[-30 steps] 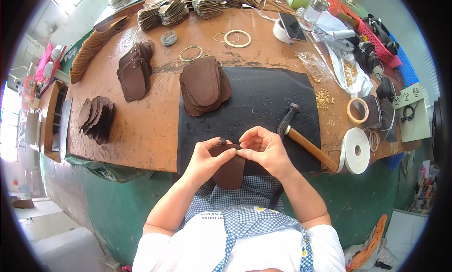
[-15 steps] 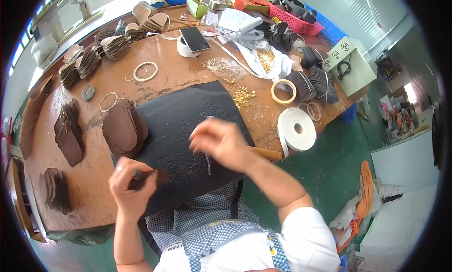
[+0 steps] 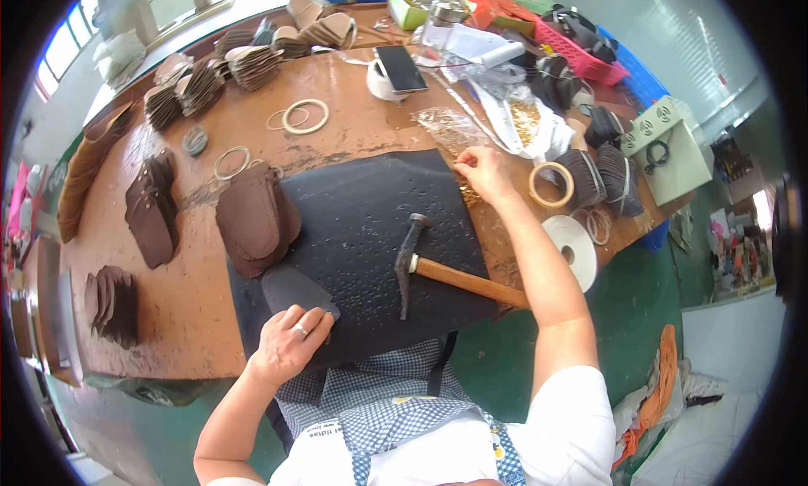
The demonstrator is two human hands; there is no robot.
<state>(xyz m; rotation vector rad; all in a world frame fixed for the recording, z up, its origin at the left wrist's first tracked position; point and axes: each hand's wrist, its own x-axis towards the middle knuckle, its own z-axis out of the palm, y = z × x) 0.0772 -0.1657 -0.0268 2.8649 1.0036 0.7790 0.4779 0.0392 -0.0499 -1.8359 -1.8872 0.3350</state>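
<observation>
My left hand [image 3: 292, 343] is closed on the lower end of a dark grey leather piece [image 3: 290, 291], which lies on the black mat [image 3: 362, 191]. A stack of brown leather pieces [image 3: 252, 221] sits just beyond it. At the mat's far right corner my right hand [image 3: 486, 173] reaches down with thumb and fingertips together, over a pile of small gold-coloured metal bits [image 3: 468, 191] that it mostly covers. Whatever those fingertips hold is too small to make out. Between my hands a hammer [image 3: 471, 282] rests on the mat, its wooden handle pointing right.
More brown stacks [image 3: 151, 212] stand on the left of the table [image 3: 194, 318]. To the right are a tape roll [image 3: 551, 185], a white roll [image 3: 572, 249] partly behind my forearm, and bundled dark pieces [image 3: 619, 179]. A phone [image 3: 400, 69] lies at the back.
My right hand has moved from above the hammer out to the gold-coloured bits. My left hand has brought the leather piece down onto the mat. The whole view has shifted.
</observation>
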